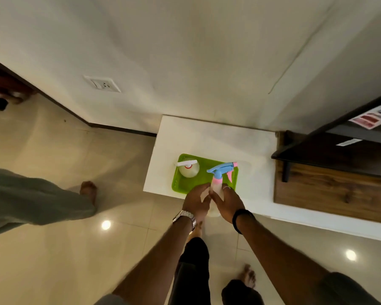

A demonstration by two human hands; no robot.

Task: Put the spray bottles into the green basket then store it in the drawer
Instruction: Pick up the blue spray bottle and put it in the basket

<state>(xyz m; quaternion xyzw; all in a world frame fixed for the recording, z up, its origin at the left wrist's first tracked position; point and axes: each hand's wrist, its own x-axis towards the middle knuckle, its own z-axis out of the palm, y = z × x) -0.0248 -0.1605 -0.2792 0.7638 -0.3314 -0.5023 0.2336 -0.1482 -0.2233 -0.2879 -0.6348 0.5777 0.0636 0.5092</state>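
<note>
A green basket (207, 172) sits on the white cabinet top (218, 137) near its front edge. A round clear bottle with a white pump head (189, 169) stands in the basket's left end. A clear spray bottle with a blue and pink trigger head (220, 172) is upright over the basket's right front part. My left hand (196, 200) and my right hand (227, 201) both wrap around this bottle's body from either side. The bottle's lower body is hidden by my fingers.
Another person's leg and bare foot (88, 190) are on the tiled floor to the left. A wooden panel (330, 190) and a dark shelf (330, 150) lie right of the white top. My own feet are on the floor below. A wall socket (102, 83) is on the wall.
</note>
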